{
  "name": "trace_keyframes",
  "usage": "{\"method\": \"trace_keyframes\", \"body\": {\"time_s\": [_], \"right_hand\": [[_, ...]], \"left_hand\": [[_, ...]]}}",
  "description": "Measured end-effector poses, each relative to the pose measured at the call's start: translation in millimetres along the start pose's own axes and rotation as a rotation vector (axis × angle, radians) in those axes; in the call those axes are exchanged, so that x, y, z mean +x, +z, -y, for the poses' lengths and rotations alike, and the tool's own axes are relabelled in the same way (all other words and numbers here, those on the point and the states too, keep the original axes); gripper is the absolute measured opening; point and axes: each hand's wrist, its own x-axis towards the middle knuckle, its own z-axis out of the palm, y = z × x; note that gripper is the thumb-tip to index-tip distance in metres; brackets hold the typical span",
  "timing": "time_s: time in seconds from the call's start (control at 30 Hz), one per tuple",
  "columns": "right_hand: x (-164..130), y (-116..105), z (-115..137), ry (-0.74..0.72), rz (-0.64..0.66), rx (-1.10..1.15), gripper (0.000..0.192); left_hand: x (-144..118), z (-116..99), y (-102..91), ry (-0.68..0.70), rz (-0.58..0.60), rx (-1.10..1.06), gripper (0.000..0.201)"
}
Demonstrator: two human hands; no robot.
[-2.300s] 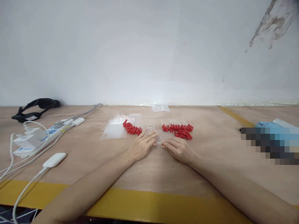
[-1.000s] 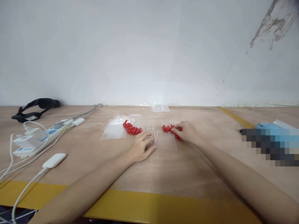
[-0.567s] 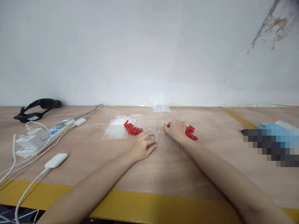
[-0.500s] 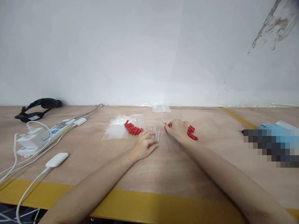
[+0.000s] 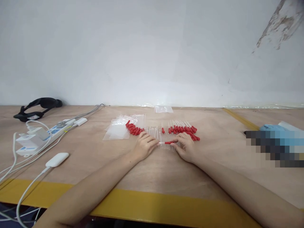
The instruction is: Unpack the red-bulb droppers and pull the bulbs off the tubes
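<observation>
My left hand (image 5: 144, 145) pinches one end of a clear glass tube (image 5: 161, 143) held level above the table. On the tube's right end is a red rubber bulb (image 5: 169, 142), gripped in the fingertips of my right hand (image 5: 185, 146). Below and behind them lies a row of bare glass tubes (image 5: 163, 136). Loose red bulbs (image 5: 135, 129) are heaped behind my left hand. Beyond my right hand are finished-looking droppers (image 5: 181, 128), red bulbs toward me and glass pointing to the wall. More red bulbs (image 5: 196, 137) sit beside them.
Clear zip bags (image 5: 116, 129) lie left of the bulbs, and another bag (image 5: 163, 109) is by the wall. To the left are a power strip (image 5: 55, 134), a white charging case (image 5: 57, 160) with cables, and a black headset strap (image 5: 39, 107). A blue package (image 5: 273, 128) is at right.
My right hand has come back toward me from the dropper row and now grips a red bulb. My left hand has closed on a glass tube joined to that bulb.
</observation>
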Motion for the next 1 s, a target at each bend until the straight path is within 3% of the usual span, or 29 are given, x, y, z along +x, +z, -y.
{"method": "trace_keyframes", "body": {"time_s": [0.13, 0.33, 0.8, 0.9, 1.0], "right_hand": [[4, 6, 11, -0.043, -0.031, -0.139, 0.026], [4, 18, 12, -0.282, -0.001, -0.255, 0.022], [-4, 7, 11, -0.493, -0.053, -0.294, 0.016], [-6, 0, 2, -0.462, -0.045, -0.275, 0.017], [-4, -14, -11, -0.236, -0.114, -0.266, 0.018]], "left_hand": [[1, -3, 0.3, 0.035, 0.028, 0.053, 0.018], [2, -7, -3.9, 0.119, 0.092, 0.091, 0.023], [-5, -9, -7.6, 0.115, 0.081, -0.024, 0.022], [-9, -4, -12.4, 0.066, 0.064, -0.017, 0.023], [-14, 8, -18.3, -0.087, 0.001, 0.008, 0.021]]}}
